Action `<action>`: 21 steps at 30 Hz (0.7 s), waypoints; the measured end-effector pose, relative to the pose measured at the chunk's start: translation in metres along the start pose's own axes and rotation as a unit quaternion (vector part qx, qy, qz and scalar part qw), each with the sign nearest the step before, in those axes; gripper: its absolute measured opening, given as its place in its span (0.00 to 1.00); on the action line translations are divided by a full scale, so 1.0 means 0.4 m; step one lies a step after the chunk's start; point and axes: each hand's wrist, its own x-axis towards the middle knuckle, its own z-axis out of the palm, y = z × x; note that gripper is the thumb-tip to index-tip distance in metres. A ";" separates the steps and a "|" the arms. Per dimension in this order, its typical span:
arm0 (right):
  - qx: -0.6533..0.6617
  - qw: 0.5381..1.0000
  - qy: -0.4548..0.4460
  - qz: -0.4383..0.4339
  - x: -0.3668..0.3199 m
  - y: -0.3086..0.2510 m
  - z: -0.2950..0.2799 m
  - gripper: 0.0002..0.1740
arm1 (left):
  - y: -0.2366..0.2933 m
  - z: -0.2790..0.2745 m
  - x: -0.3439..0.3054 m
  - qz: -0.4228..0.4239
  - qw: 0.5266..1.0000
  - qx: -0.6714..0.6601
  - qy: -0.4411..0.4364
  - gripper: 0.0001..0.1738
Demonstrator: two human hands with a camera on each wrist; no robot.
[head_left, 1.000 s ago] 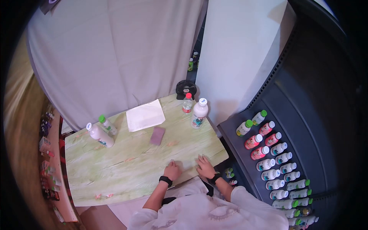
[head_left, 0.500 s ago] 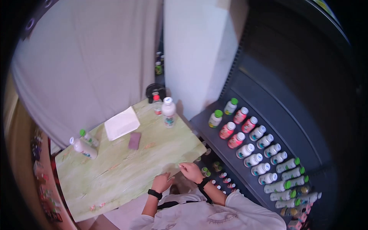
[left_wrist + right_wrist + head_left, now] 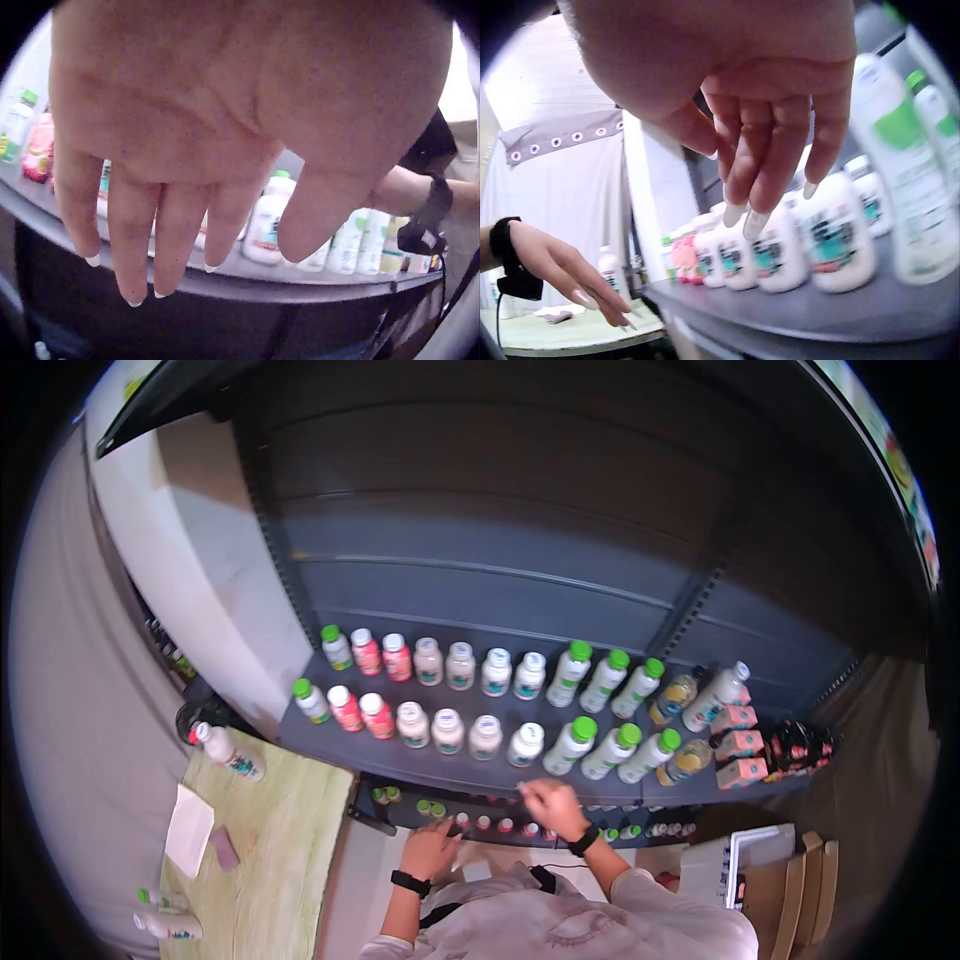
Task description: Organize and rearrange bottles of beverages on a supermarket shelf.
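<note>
My left hand [image 3: 430,848] hovers before the front edge of the dark shelf [image 3: 400,758], holding nothing. Its fingers [image 3: 172,232] hang straight and slightly spread in the left wrist view. My right hand [image 3: 555,808] is raised at the shelf's front edge, below a white bottle [image 3: 525,744] with a white cap. In the right wrist view its loosely bent fingers [image 3: 769,165] overlap the white bottles and hold nothing. Two rows of bottles stand upright on the shelf. Among them are a pink bottle [image 3: 377,716] and a taller green-capped bottle [image 3: 570,747].
To the left is a table [image 3: 285,810] bearing a large white bottle [image 3: 230,752], a paper sheet [image 3: 189,830] and a mauve pad [image 3: 224,849]. Small pink cartons [image 3: 740,745] sit at the shelf's right end. Lower shelves hold more bottles. A wooden chair [image 3: 810,890] stands at lower right.
The view has swung right from the table to the shelf of bottles. Both hands have left the tabletop and are now before the shelf, the right one raised nearer the bottles.
</note>
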 end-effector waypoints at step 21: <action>-0.126 0.897 0.414 0.088 -0.290 0.349 -0.632 0.10 | 0.491 0.282 0.001 0.098 0.986 -0.065 -0.114 0.26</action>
